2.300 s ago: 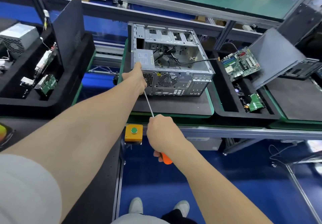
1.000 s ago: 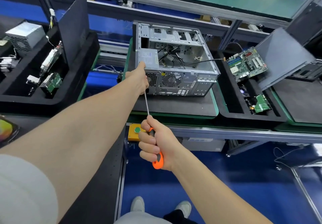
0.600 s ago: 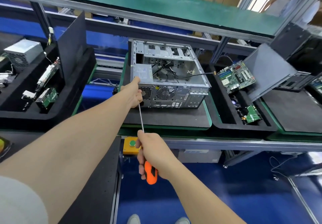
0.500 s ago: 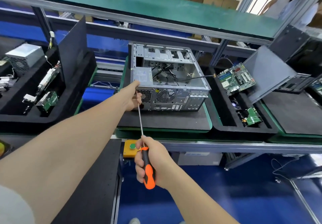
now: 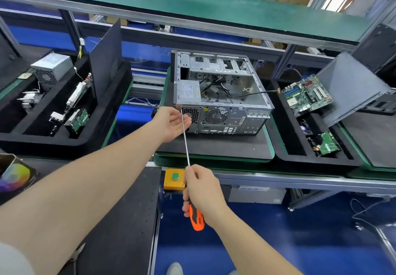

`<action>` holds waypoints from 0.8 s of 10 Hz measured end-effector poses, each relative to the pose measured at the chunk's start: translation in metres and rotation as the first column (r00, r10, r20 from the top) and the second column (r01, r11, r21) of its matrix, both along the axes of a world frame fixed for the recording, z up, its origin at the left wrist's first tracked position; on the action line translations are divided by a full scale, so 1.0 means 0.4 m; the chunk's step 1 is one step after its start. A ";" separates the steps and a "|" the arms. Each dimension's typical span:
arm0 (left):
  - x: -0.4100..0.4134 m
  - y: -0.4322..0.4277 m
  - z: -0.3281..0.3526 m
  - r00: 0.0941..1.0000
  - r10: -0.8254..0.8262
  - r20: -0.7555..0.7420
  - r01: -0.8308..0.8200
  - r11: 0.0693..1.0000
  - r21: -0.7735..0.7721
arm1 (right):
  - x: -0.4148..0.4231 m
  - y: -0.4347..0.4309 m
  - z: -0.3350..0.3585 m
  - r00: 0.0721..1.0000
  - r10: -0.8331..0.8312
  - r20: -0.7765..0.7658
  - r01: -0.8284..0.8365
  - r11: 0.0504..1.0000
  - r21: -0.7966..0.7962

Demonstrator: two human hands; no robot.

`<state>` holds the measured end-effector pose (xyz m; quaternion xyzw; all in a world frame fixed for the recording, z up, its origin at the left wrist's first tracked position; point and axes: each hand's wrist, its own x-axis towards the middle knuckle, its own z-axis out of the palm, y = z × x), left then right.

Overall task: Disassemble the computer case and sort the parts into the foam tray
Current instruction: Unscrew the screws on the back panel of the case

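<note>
One screwdriver [image 5: 186, 144] in the right hand [image 5: 202, 191] (tip at computer case [image 5: 227, 117]).

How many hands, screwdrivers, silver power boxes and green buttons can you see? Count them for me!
Hands: 2, the left hand and the right hand.
Screwdrivers: 1, the screwdriver in the right hand.
Silver power boxes: 2, one power box in the computer case and one in the left tray.
Green buttons: 1, the green button.
Total: 6.
</note>
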<state>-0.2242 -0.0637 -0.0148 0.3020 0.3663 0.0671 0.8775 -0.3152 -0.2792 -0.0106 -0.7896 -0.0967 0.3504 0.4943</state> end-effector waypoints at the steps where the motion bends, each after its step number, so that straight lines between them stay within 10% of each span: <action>1: -0.007 -0.018 -0.004 0.996 -0.084 0.024 0.083 0.996 0.045 | 0.003 -0.003 -0.009 0.955 0.078 0.286 -0.030 0.985 -0.170; 2: 0.002 -0.034 -0.005 0.997 -0.066 0.039 0.064 0.997 0.052 | 0.011 -0.013 -0.011 0.968 0.079 0.236 -0.048 0.989 -0.137; 3: 0.015 -0.040 0.002 0.997 -0.024 0.068 0.026 0.999 -0.022 | 0.020 -0.015 -0.015 0.953 0.023 -0.302 0.048 0.973 0.224; 4: 0.025 -0.044 0.002 0.996 0.046 0.075 -0.034 0.987 -0.156 | 0.011 -0.027 -0.025 0.643 0.176 -0.746 0.329 0.816 0.476; 5: 0.032 -0.048 0.001 0.992 0.089 0.088 -0.065 0.966 -0.251 | -0.001 -0.039 -0.034 0.361 0.412 -0.837 0.551 0.630 0.547; 8: 0.027 -0.054 0.006 0.995 0.078 0.066 -0.060 0.971 -0.232 | -0.004 -0.029 0.004 0.665 0.125 -0.736 0.332 0.834 0.441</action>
